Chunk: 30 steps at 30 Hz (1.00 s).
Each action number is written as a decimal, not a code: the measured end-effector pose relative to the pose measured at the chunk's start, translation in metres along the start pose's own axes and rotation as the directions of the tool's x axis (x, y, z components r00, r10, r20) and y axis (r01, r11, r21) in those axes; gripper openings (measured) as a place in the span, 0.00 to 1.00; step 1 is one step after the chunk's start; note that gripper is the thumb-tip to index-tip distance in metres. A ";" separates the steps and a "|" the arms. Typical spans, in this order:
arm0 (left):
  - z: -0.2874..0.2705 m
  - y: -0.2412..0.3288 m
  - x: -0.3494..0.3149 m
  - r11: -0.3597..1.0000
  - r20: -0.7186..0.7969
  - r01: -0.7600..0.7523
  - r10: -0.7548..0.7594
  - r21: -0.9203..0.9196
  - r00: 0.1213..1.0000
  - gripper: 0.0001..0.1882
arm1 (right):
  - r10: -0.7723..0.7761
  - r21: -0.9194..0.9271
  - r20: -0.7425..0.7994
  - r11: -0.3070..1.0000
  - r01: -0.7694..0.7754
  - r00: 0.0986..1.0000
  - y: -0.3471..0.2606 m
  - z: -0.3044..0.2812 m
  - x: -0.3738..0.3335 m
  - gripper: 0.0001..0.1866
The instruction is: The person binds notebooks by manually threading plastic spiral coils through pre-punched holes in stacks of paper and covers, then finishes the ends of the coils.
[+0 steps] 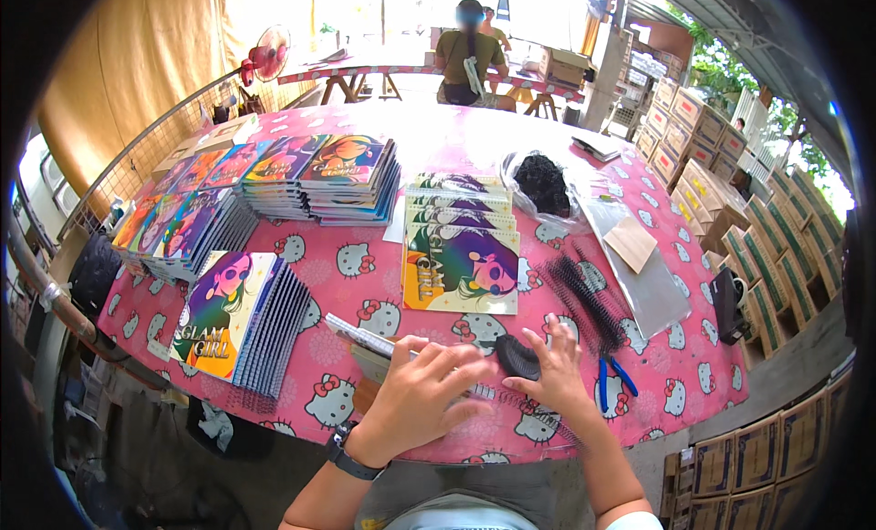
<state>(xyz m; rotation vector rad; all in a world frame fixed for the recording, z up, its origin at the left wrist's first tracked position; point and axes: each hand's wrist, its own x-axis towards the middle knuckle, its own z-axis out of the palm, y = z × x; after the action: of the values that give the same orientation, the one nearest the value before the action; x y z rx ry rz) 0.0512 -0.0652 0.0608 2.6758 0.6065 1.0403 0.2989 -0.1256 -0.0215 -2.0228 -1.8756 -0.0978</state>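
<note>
My left hand (424, 389), with a dark watch on its wrist, hovers over or rests on a partly hidden pad with pale page edges (370, 337); its fingers are bent and apart. A tan block (364, 395) shows beneath the pad. My right hand (555, 375) has its fingers spread beside a rounded black object (516, 356) whose kind I cannot make out. Thin spiral binding wire (540, 415) lies below that hand. Overlapping spiral notebooks (461, 270) with a colourful illustrated cover lie just beyond. Blue-handled pliers (617, 384) sit right of my right hand.
On the pink patterned table (365, 265) stand notebook stacks (228, 320) at left. Black binding coils (589, 297), a plastic bag with black material (543, 185) and a grey sheet (643, 284) lie at right. Cartons (693, 119) line the right side; a person (470, 60) sits beyond.
</note>
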 end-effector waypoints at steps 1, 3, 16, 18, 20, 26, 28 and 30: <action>0.001 -0.001 -0.001 1.000 0.007 -0.012 0.012 0.016 1.000 0.11 | 0.023 -0.064 -0.079 0.998 -0.028 0.997 -0.005 -0.001 -0.003 0.40; 0.003 0.001 -0.001 1.000 -0.007 0.022 -0.022 -0.001 1.000 0.09 | 0.070 -0.110 -0.016 0.991 -0.071 0.997 -0.002 0.008 -0.011 0.35; 0.003 -0.003 0.001 0.996 -0.088 0.085 -0.086 -0.011 0.992 0.11 | 0.018 0.702 0.214 0.693 -0.166 0.977 -0.007 -0.018 0.017 0.28; 0.001 -0.003 -0.003 0.990 -0.149 0.141 -0.138 0.013 0.979 0.14 | -0.189 0.944 0.230 0.282 -0.171 0.955 -0.022 -0.034 0.022 0.32; -0.002 -0.005 -0.008 0.974 -0.227 0.226 -0.214 0.028 0.950 0.18 | -0.360 0.989 0.093 -0.078 -0.129 0.928 -0.041 -0.050 0.027 0.25; 0.002 -0.011 -0.013 0.976 -0.243 0.217 -0.218 -0.030 0.945 0.25 | -0.269 0.688 0.172 0.721 0.080 0.948 -0.044 -0.056 0.059 0.25; 0.003 -0.011 -0.016 0.967 -0.238 0.235 -0.252 -0.095 0.938 0.28 | -0.444 0.989 0.064 0.151 0.004 0.894 -0.054 -0.058 0.051 0.21; 0.006 -0.012 -0.018 0.959 -0.232 0.253 -0.278 -0.131 0.932 0.31 | -0.482 0.994 0.113 0.056 -0.098 0.869 -0.052 -0.055 0.052 0.20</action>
<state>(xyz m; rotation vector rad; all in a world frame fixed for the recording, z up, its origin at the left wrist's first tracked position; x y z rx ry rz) 0.0392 -0.0629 0.0417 2.3128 0.9097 1.2961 0.2648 -0.0914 0.0570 -0.7040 -1.5377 1.3589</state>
